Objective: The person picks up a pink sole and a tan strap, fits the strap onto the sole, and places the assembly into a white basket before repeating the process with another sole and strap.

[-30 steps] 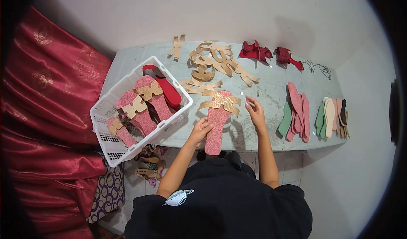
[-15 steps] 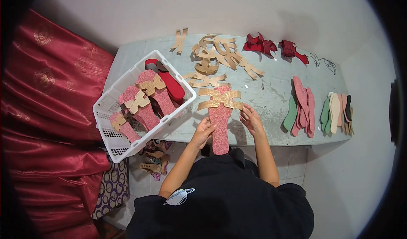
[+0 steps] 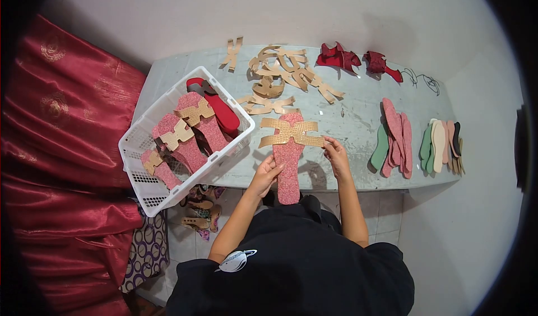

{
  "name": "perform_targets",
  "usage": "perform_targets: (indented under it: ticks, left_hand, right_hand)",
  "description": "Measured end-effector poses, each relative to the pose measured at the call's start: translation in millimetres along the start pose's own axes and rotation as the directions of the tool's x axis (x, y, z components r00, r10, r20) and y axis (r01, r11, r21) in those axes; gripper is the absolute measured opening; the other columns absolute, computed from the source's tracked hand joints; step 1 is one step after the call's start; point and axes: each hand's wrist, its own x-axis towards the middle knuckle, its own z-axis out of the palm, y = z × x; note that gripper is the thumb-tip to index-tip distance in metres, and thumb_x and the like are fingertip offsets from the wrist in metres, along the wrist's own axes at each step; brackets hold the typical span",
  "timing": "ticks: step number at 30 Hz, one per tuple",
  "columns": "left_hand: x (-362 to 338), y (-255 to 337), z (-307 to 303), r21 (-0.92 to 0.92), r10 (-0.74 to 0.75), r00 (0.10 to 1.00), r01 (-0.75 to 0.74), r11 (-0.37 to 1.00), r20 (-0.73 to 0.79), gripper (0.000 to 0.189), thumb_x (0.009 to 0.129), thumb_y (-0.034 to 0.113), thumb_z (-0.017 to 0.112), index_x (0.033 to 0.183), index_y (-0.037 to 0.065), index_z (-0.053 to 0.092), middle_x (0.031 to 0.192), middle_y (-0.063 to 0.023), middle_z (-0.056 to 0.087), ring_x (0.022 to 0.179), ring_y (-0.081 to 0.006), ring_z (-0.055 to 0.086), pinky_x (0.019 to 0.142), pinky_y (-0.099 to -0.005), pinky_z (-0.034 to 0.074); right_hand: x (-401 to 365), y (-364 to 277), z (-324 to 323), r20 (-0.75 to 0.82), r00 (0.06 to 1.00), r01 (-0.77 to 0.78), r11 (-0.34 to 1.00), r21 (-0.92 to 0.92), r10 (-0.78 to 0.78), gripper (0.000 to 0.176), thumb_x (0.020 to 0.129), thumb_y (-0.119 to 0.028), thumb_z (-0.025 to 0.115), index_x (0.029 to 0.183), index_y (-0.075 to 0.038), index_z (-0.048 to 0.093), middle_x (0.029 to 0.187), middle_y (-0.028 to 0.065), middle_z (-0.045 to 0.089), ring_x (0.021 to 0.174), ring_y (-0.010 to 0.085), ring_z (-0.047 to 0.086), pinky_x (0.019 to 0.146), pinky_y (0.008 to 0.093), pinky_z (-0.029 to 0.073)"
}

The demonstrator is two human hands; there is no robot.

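Grip of the left hand [image 3: 268,170] pinches one edge of the pink glitter insole [image 3: 288,167], just right of the white basket [image 3: 193,182] on the desk [image 3: 353,122]. The right hand [image 3: 337,152] grip pinches the gold strap [image 3: 290,132] laid across that insole. Beyond the basket lie loose gold straps [image 3: 280,72].

Speckled pink insole [image 3: 288,167], gold textured strap [image 3: 291,132], white basket [image 3: 147,188], grey table [image 3: 353,120].
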Motion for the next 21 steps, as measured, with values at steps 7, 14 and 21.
perform_targets:
  ticks: [7, 14, 21]
  left_hand:
    - [0.4, 0.0, 4.8, 0.018, 0.011, 1.0, -0.011, 1.0, 0.021, 0.039, 0.086, 0.005, 0.052, 0.122, 0.002, 0.038, 0.107, -0.0068, 0.058, 0.092, -0.0106, 0.057, 0.076, -0.0248, 0.048]
    - [-0.3, -3.0, -0.8, 0.022, 0.02, 1.0, -0.021, 1.0, 0.013, 0.042, 0.085, 0.004, 0.051, 0.124, 0.002, 0.036, 0.109, -0.0076, 0.057, 0.094, -0.0124, 0.058, 0.077, -0.0258, 0.049]
    - [-1.7, -1.6, -1.8, 0.013, 0.024, 0.999, -0.024, 1.0, 0.022, 0.042, 0.085, 0.004, 0.051, 0.124, 0.003, 0.035, 0.11, -0.0073, 0.057, 0.095, -0.0127, 0.058, 0.078, -0.0266, 0.049]
  right_hand:
    - [-3.1, -8.9, 8.5, -0.009, 1.0, 0.029, 0.997, -0.069, -0.03, 0.028, 0.082, -0.015, 0.057, 0.108, -0.003, 0.055, 0.077, -0.0018, 0.056, 0.057, 0.0022, 0.043, 0.052, 0.0155, 0.035]
    - [-3.6, -6.6, 7.1, -0.055, 0.998, 0.028, 0.999, -0.041, -0.03, 0.026, 0.081, -0.016, 0.058, 0.104, -0.004, 0.057, 0.077, -0.0014, 0.057, 0.059, 0.0032, 0.042, 0.054, 0.0164, 0.035]
    - [-8.4, -8.8, 4.4, -0.063, 0.997, 0.034, 0.994, -0.099, -0.04, 0.028, 0.082, -0.018, 0.058, 0.108, -0.006, 0.055, 0.085, 0.0, 0.056, 0.068, 0.0045, 0.046, 0.059, 0.0172, 0.036]
